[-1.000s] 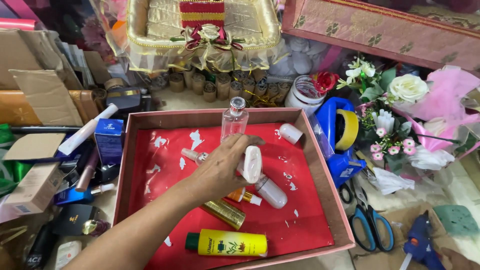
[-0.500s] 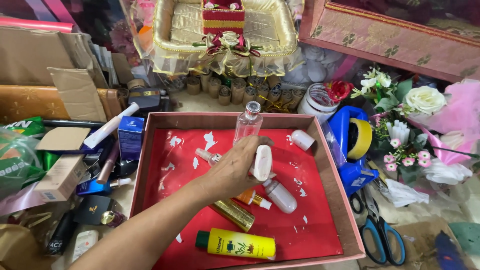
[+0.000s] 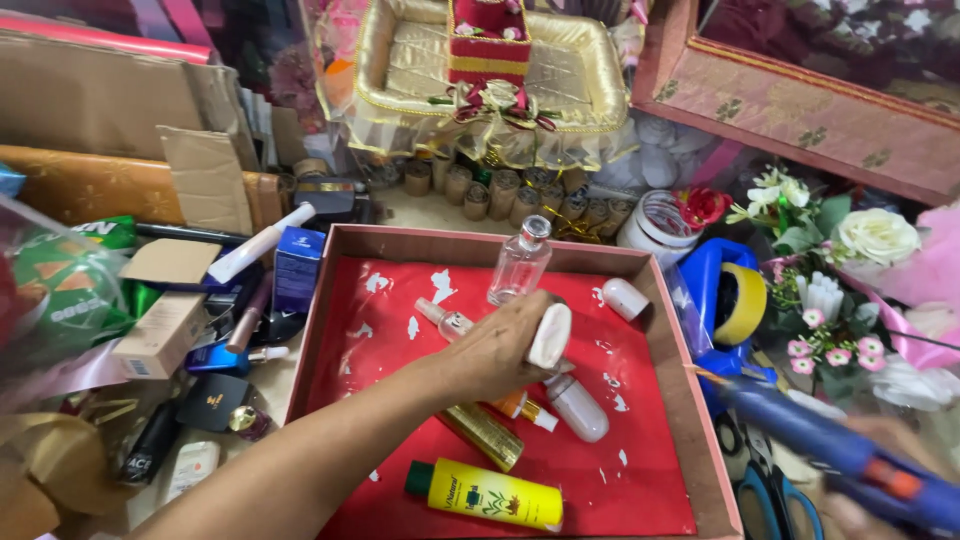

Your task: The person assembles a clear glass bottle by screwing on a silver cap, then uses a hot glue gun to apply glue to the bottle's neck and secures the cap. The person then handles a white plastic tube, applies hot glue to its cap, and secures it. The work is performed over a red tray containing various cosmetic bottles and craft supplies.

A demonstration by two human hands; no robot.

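1. At the lower right edge the right hand (image 3: 880,470) is blurred and mostly cut off; it appears closed round the grip of a blue glue gun (image 3: 830,450), whose nozzle points up and left over the right wall of the tray (image 3: 690,400)
2. Nearest in the red-lined tray lies a yellow tube (image 3: 490,495) with a green cap, its long axis running left to right, untouched
3. A gold tube (image 3: 483,436) and a small orange-and-white bottle (image 3: 520,408) lie slantwise just under the left hand
4. The left hand (image 3: 495,350) reaches in from the lower left, its fingers curled shut round a white bottle (image 3: 550,335) held nearly upright, cap end up
5. A pale pink bottle (image 3: 578,405) lies just below and right of those fingers, its long axis slanting down to the right; the left hand is far nearer to it than the right
6. Beyond the knuckles a clear glass bottle (image 3: 520,262) stands upright near the far wall, close above the fingers but apart from them
7. A white cap (image 3: 625,298) lies right of it, and a small pump bottle (image 3: 445,320) left
8. Outside to the right sits a blue tape dispenser (image 3: 725,300) with yellow tape
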